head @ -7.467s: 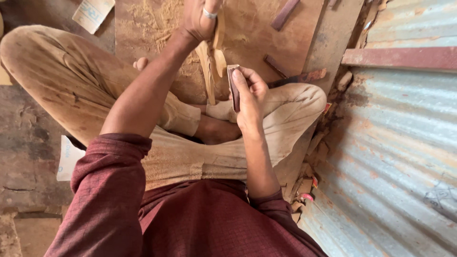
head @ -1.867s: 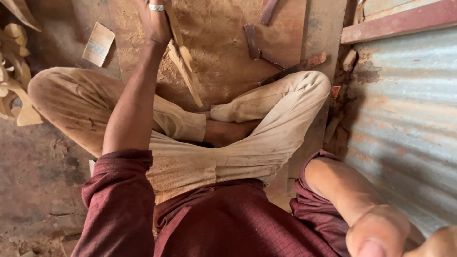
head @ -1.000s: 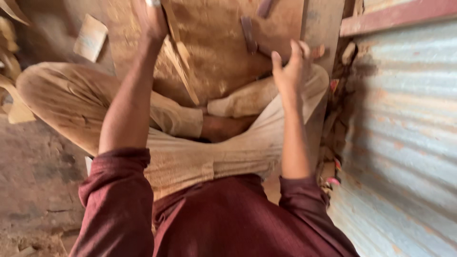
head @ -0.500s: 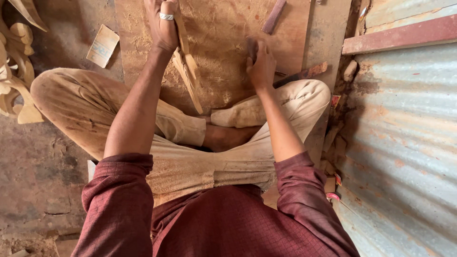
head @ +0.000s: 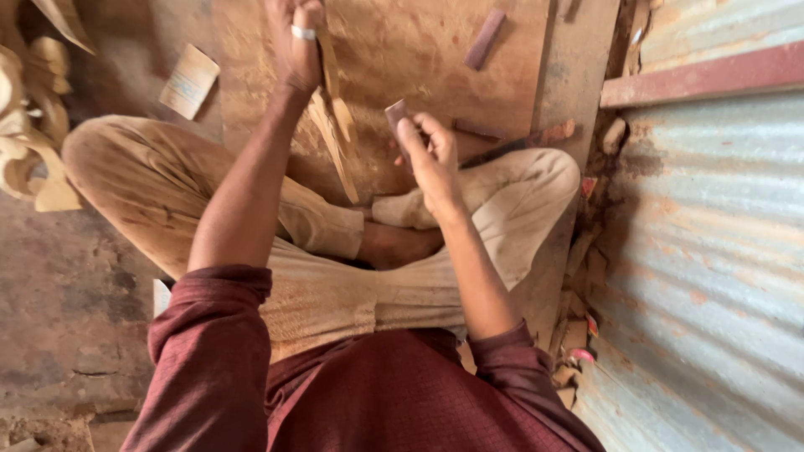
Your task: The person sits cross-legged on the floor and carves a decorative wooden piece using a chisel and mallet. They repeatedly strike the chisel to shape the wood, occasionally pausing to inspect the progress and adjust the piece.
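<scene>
Small pale card (head: 190, 80) at ten o'clock on the floor. Carved pale wooden pieces (head: 29, 142) piled at nine. Dark flat stick (head: 485, 38) at one (lying on the board). Corrugated metal sheet (head: 712, 251) fills three to five.

Left hand (head: 297, 46) fingers cut off by top edge; wooden strip (head: 335, 134) upper end hidden.

Pale raw wood strip (head: 335, 138); dusty rough wooden board (head: 419, 50); rusted corrugated metal sheet (head: 720, 251).
</scene>
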